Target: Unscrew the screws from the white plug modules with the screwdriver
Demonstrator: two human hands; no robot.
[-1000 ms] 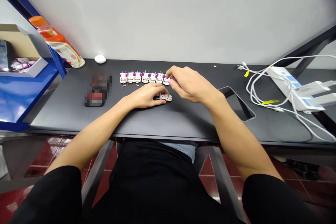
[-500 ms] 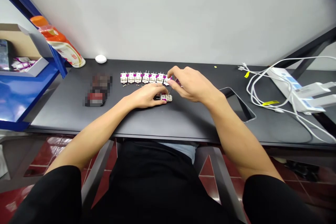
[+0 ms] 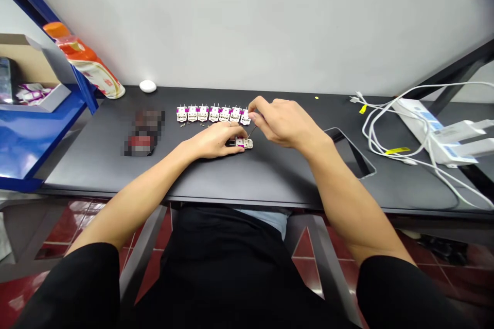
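Observation:
On the desk, my left hand pins down a small white-and-purple plug piece between thumb and fingers, its prongs pointing left under the hand. My right hand is closed around a screwdriver; the handle is hidden in the fist, and the thin shaft slants down to the top of the piece. Behind both hands stands a row of several similar white-and-purple plug pieces, prongs up. Small screws lie in front of that row, partly hidden by my left hand.
A phone-like tablet lies right of my right arm. Tangled white cables and a white power strip fill the right end. At left are a blurred dark-red object, a white oval object, an orange bottle and an open box.
My right hand has shifted and turned very slightly, with more of the screwdriver shaft showing. My left hand and the plug piece stay in place.

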